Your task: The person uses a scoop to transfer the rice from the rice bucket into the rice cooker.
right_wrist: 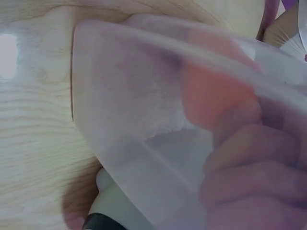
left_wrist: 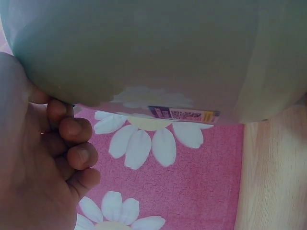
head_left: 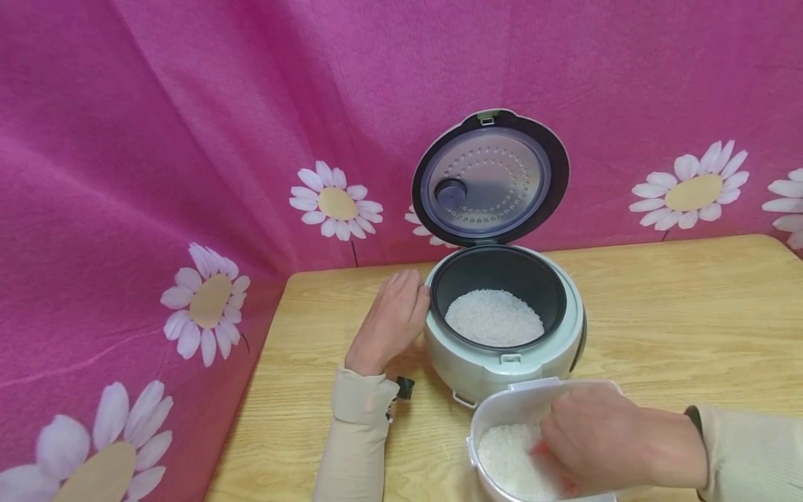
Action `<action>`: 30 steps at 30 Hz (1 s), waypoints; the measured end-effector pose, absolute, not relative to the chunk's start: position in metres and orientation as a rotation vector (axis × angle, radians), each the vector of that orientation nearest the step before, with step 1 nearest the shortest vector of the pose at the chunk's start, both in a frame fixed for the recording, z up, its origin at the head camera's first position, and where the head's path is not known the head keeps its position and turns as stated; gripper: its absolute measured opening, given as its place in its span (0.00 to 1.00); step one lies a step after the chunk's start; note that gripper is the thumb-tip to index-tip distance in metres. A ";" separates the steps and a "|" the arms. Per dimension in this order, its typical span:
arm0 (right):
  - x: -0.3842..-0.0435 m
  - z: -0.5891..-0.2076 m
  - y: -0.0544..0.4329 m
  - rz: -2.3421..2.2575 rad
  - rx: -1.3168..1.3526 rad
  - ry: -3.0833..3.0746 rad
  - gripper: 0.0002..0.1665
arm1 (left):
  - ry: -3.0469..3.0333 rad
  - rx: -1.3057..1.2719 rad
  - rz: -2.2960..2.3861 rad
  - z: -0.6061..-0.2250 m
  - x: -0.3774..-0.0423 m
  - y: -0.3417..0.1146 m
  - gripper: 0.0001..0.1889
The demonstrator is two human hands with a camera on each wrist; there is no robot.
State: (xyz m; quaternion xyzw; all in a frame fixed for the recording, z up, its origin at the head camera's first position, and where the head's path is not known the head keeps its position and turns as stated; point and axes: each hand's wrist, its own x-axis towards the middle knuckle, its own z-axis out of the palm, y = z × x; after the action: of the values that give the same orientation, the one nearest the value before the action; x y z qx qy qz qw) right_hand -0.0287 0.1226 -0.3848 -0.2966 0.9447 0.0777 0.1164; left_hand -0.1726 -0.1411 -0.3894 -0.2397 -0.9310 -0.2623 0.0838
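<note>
A pale green rice cooker (head_left: 477, 380) stands with its lid (head_left: 486, 181) raised and white rice (head_left: 494, 317) in its dark inner pot. My left hand (head_left: 392, 317) rests against the cooker's left side near the rim. Its fingers (left_wrist: 79, 155) are loosely curled beside the cooker body, not around it. In front, a translucent white container (head_left: 511, 404) holds more rice (head_left: 511, 457). Inside it my right hand (head_left: 611, 439) grips a red scoop (head_left: 547, 453), blurred and mostly hidden under the hand. Through the container wall in the right wrist view, the scoop (right_wrist: 211, 91) looks orange-red.
Everything stands on a light wooden table (head_left: 677, 328). Close behind and to the left hangs a pink cloth (head_left: 376, 84) with white daisies. A small black device (head_left: 404, 388) sits at my left wrist. The raised lid stands close to the cloth.
</note>
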 end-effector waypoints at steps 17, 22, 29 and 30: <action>-0.028 -0.397 0.127 -0.089 -1.079 2.761 0.27 | -2.776 -0.717 -0.759 -0.389 -0.173 -0.142 0.08; -0.028 -0.398 0.127 -0.206 -1.086 2.717 0.26 | -2.772 -0.720 -0.760 -0.390 -0.174 -0.142 0.08; -0.029 -0.396 0.127 -0.369 -0.979 2.622 0.25 | -2.776 -0.721 -0.760 -0.389 -0.173 -0.142 0.07; -0.029 -0.396 0.127 -0.377 -0.970 2.616 0.25 | -2.774 -0.723 -0.757 -0.389 -0.173 -0.141 0.07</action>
State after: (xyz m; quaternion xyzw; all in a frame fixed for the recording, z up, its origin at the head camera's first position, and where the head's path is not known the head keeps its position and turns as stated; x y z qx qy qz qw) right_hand -0.0289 0.1269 -0.3958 -0.3400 0.9168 -0.1321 0.1625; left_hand -0.1728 -0.1415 -0.3891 -0.2429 -0.9319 -0.2544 0.0883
